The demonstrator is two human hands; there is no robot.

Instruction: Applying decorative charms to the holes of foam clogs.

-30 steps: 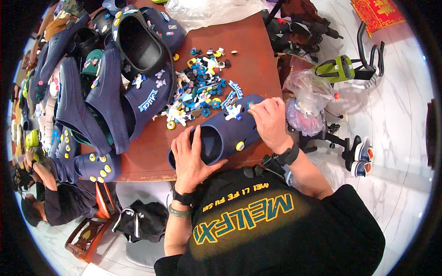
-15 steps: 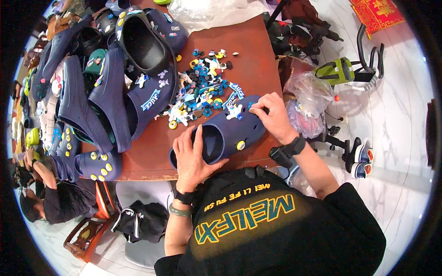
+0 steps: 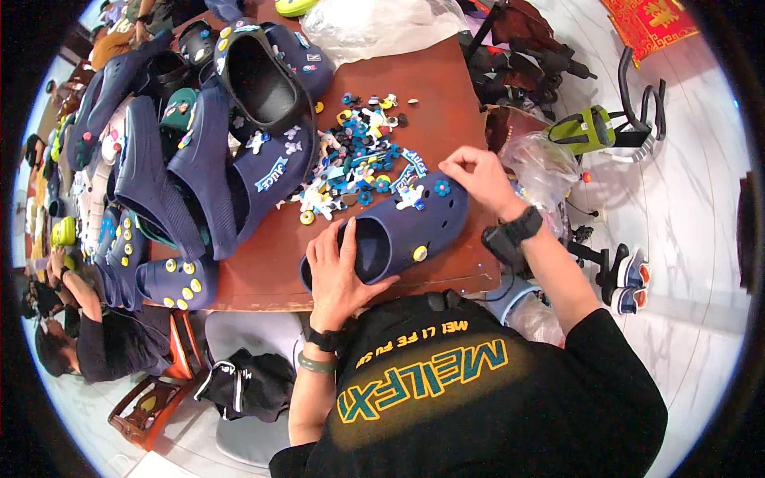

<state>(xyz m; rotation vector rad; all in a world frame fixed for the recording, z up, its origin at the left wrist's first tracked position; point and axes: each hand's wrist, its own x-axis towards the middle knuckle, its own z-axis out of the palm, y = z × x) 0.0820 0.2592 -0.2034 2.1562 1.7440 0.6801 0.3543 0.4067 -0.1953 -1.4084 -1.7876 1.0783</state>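
A navy clog (image 3: 434, 219) lies on the brown-red table, its toe towards the right. My left hand (image 3: 335, 267) grips its open heel end, fingers over the rim and thumb along the near side. On its upper sit a blue flower charm (image 3: 442, 188), a white figure charm (image 3: 409, 197) and a round yellow-and-white charm (image 3: 420, 253). Just off the toe hovers my right hand (image 3: 480, 179), fingers curled together, no charm visible in them. A blue banner-shaped charm (image 3: 414, 162) is beside the clog's far edge.
Loose charms (image 3: 358, 151) form a heap beyond the clog. Navy and black clogs (image 3: 207, 159) are piled at the left. A clear plastic sheet (image 3: 382, 30) covers the table's far end. A bucket (image 3: 514, 295) stands below the near right corner. Another person (image 3: 115, 342) works at far left.
My right hand has let go of the blue flower charm and lifted off towards the far right of the toe. The flower stays on the clog; my left hand keeps its grip.
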